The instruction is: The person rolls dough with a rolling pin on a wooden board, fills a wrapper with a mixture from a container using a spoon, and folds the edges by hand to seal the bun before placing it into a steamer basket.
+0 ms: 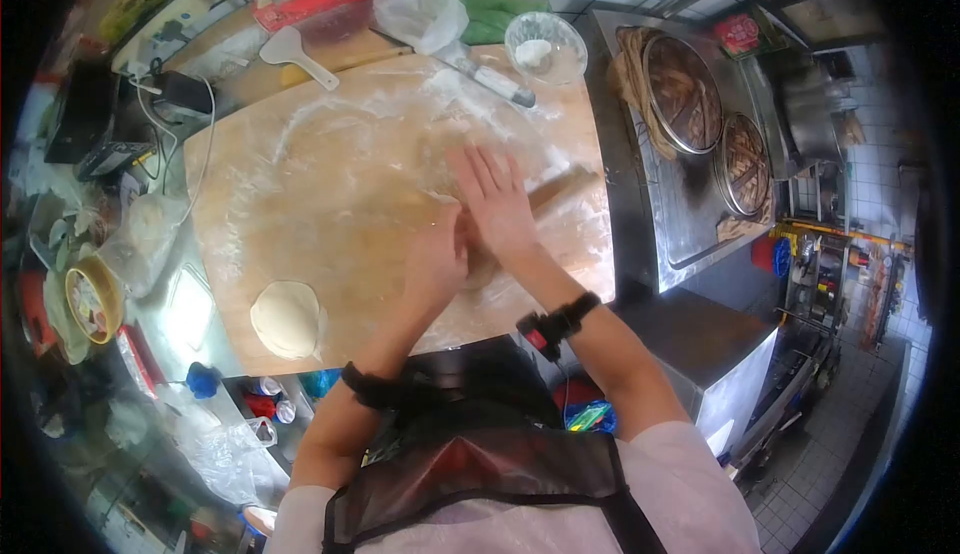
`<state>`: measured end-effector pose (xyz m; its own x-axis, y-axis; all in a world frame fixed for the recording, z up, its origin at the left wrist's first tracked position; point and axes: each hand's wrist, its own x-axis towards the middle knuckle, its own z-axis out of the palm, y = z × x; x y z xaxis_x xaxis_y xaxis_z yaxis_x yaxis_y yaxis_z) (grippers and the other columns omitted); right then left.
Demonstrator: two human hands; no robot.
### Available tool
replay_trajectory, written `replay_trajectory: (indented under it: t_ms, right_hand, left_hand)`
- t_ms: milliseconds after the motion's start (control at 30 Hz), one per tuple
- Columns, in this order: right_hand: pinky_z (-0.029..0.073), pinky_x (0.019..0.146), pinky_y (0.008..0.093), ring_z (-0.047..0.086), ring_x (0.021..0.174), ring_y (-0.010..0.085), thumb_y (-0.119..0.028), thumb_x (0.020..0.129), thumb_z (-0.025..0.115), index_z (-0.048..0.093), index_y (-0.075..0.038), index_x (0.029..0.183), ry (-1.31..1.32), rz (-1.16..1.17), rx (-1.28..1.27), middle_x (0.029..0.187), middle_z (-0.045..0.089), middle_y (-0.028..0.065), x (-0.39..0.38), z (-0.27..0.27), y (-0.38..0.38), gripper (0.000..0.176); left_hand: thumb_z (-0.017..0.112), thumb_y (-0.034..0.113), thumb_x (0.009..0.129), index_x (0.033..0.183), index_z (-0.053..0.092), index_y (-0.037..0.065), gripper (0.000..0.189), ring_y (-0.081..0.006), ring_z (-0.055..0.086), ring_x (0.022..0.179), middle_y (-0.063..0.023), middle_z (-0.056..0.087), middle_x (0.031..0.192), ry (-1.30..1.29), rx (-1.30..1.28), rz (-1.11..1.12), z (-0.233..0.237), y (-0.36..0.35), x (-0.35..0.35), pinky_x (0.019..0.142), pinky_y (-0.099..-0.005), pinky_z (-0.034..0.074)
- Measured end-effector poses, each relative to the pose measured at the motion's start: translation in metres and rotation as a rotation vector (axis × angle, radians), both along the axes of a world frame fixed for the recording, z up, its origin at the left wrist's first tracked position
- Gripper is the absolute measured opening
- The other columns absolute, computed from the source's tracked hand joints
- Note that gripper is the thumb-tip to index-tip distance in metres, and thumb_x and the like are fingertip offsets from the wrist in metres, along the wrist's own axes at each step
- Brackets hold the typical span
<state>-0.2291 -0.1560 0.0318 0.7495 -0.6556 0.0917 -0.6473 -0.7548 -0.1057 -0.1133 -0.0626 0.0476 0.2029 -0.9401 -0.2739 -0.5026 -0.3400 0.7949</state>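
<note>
My right hand (pixel 492 199) lies flat with its fingers stretched forward over the floured wooden board (pixel 330 174). A brown stick (pixel 562 190), blurred and looking like a rolling pin, sticks out to the right from beneath that palm. Close beside it, my left hand (pixel 440 249) is closed with curled fingers. A small pale edge shows at its fingertips, but what it holds is hidden. Flat round dough wrappers (pixel 287 320) rest at the board's near left corner. White flour is smeared across the board.
Along the board's far side are a white scoop (pixel 287 51), a plastic bag (pixel 420 16), a grey-handled tool (pixel 500 85) and a bowl with white powder (pixel 546 49). Two round steamers (pixel 684 94) stand right. A cable (pixel 207 144) and a yellow container (pixel 94 305) are left.
</note>
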Motion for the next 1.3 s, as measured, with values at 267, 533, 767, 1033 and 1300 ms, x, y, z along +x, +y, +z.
replay_trajectory:
  t_ms: [267,533,767,1033,1300]
  right_hand:
    - [0.019,0.112,0.0517,0.027,0.140,0.0260,-0.028,0.084,0.055,0.035,-0.004,0.142,0.136,-0.065,0.207,0.150,0.031,0.0108,-0.080,0.019,0.081,0.066]
    - [0.023,0.109,0.0543,0.032,0.137,0.0286,-0.026,0.088,0.053,0.036,-0.002,0.141,-0.095,-0.018,-0.036,0.146,0.038,0.0136,0.022,0.002,0.000,0.060]
    - [0.015,0.113,0.0498,0.026,0.140,0.0244,-0.032,0.088,0.050,0.036,-0.004,0.142,0.155,-0.022,0.206,0.150,0.032,0.0095,-0.079,0.018,0.097,0.062]
    - [0.017,0.113,0.0513,0.024,0.141,0.0249,-0.029,0.092,0.046,0.033,-0.004,0.143,-0.011,-0.078,0.059,0.150,0.031,0.0105,0.036,0.008,0.007,0.059]
    - [0.014,0.114,0.0499,0.022,0.142,0.0248,-0.033,0.090,0.048,0.031,-0.003,0.144,0.236,-0.055,0.227,0.153,0.025,0.0102,-0.057,0.016,0.103,0.064]
  left_hand:
    - [0.058,0.003,0.084,0.117,0.053,0.010,0.034,-0.0276,0.064,0.085,-0.0144,0.064,0.093,0.333,0.011,0.161,-0.033,0.028,0.027,0.076,-0.0382,0.051]
    - [0.060,0.005,0.082,0.110,0.058,0.008,0.029,-0.0321,0.063,0.082,-0.0168,0.064,0.086,0.030,-0.154,0.201,0.005,0.003,0.020,0.075,-0.0391,0.051]
    - [0.065,0.014,0.081,0.092,0.061,0.003,0.016,-0.0317,0.063,0.080,-0.0168,0.065,0.085,0.169,-0.040,0.258,-0.008,0.025,0.036,0.072,-0.0389,0.049]
    - [0.060,0.011,0.084,0.097,0.062,0.003,0.015,-0.0329,0.064,0.082,-0.0197,0.066,0.089,0.137,-0.046,0.204,-0.004,0.025,0.044,0.072,-0.0390,0.050]
    - [0.059,0.011,0.083,0.100,0.063,0.003,0.019,-0.0322,0.065,0.086,-0.0188,0.066,0.089,0.085,-0.012,0.113,-0.012,0.026,0.045,0.074,-0.0389,0.050]
